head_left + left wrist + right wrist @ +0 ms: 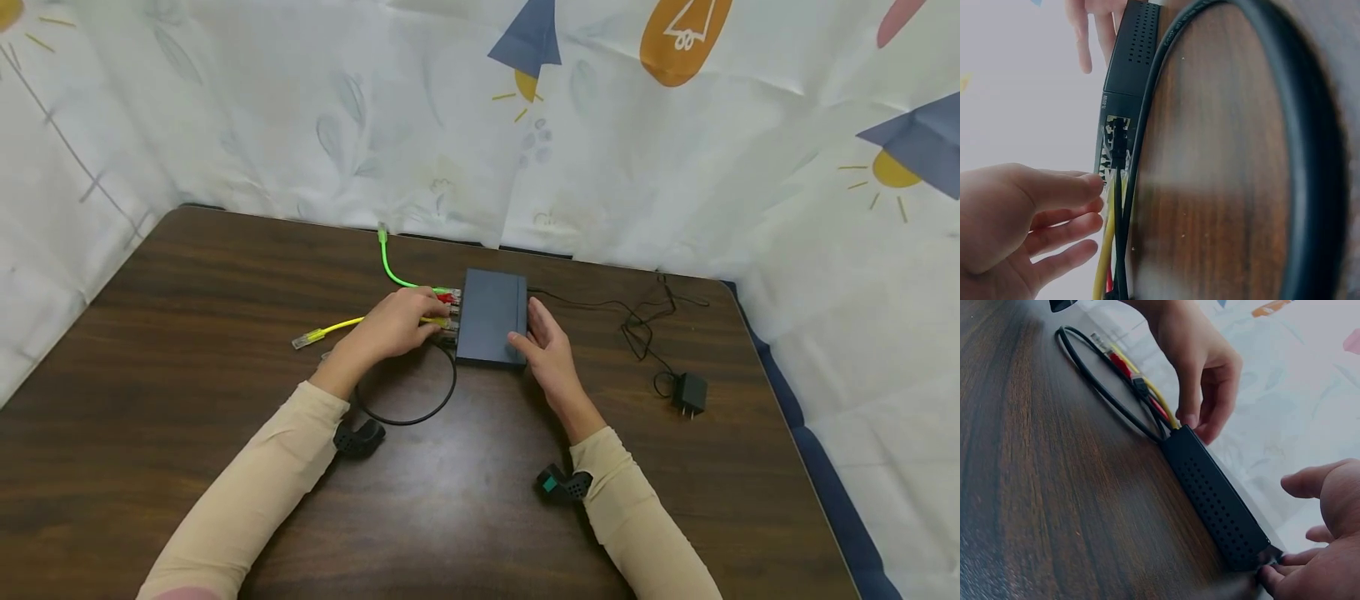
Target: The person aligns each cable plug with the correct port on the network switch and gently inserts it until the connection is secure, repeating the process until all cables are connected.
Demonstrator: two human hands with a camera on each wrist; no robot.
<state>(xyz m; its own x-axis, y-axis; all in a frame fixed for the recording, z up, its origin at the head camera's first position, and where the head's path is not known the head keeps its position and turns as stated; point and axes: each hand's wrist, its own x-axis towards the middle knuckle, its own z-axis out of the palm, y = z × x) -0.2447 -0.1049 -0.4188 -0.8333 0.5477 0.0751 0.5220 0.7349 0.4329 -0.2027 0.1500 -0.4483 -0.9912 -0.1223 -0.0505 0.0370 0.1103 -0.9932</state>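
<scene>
A dark network switch (491, 317) lies on the table, with several network cables at its left-side ports. My left hand (393, 322) is at those ports, fingers loosely bent and tips close to the plugs of the yellow cable (1107, 253) and red cable (1120, 364). Whether the tips touch a plug is hard to see. A black cable (405, 422) is plugged into the near port and loops across the table. My right hand (551, 350) rests by the switch's right side, fingers touching its edge; in the right wrist view the thumb stands apart from them.
A green cable (386, 258) reaches toward the back edge, and the yellow cable's clear loose plug (307, 338) lies to the left. On the right a thin black cord (633, 321) runs from the switch to a power adapter (690, 393). A printed curtain (450, 125) hangs behind the table.
</scene>
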